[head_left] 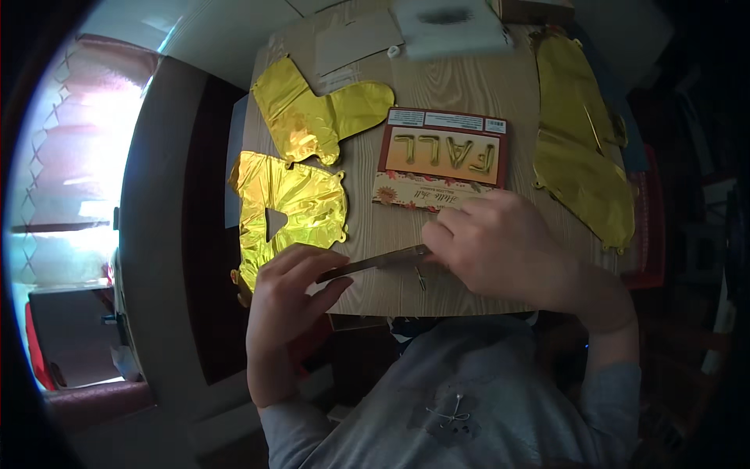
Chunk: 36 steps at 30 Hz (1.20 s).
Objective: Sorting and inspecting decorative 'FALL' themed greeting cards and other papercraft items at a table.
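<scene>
My left hand (293, 288) and my right hand (486, 246) hold a thin dark strip (375, 262) between them, one end each. It slants over the table's near edge, and its kind I cannot make out. Below the strip lies a small slim metallic piece (420, 278). Just beyond my right hand is a printed cardboard package (444, 156) picturing gold letter balloons, its print upside down to me. Left of it lie two flat gold foil balloons: an L-shaped one (312, 113) and, nearer my left hand, an A-shaped one (301, 199).
Along the right side of the wooden table (445, 82) lies another flat gold foil balloon (574, 129), hanging over the edge. At the far end are a grey-white sheet (359, 45), a clear plastic bag (453, 31) and a small white round piece (393, 52). A bright curtained window (86, 148) stands left.
</scene>
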Motion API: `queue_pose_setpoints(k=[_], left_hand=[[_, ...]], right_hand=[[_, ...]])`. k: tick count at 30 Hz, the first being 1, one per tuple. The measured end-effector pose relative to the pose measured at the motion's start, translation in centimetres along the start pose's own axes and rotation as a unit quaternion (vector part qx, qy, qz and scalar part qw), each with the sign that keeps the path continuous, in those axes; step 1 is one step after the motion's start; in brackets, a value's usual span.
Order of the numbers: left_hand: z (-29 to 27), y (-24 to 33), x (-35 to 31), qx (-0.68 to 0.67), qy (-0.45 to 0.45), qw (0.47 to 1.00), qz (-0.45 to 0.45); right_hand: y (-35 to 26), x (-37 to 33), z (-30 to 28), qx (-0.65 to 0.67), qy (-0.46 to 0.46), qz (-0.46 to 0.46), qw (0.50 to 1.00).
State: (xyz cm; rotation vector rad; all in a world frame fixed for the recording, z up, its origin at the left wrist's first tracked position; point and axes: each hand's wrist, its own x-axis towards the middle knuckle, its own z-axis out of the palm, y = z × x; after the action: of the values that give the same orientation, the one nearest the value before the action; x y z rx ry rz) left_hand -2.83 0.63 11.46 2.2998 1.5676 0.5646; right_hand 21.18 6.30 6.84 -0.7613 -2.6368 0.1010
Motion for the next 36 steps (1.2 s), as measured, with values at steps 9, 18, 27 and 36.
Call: queue_pose_setpoints(k=[9,18,27,36], left_hand=[[0.4,-0.1,-0.6,0.003,0.019,1.0,0.013],[0.2,0.9,-0.5,0.015,0.056,0.998,0.032],[0.2,1.7,0.4,0.085,0.011,0.995,0.045],[0.1,2.3,0.7,0.078,-0.022,0.997,0.003]], right_hand=[[-4.2,2.9,1.4,-0.05,0.01,-0.019,0.999],[-4.3,3.5,2.5,0.008,0.02,-0.025,0.999],[-4.2,3.4,2.3,0.037,0.009,-0.026,0.999],[-4.1,3.2,2.6,0.038,0.009,-0.027,0.999]])
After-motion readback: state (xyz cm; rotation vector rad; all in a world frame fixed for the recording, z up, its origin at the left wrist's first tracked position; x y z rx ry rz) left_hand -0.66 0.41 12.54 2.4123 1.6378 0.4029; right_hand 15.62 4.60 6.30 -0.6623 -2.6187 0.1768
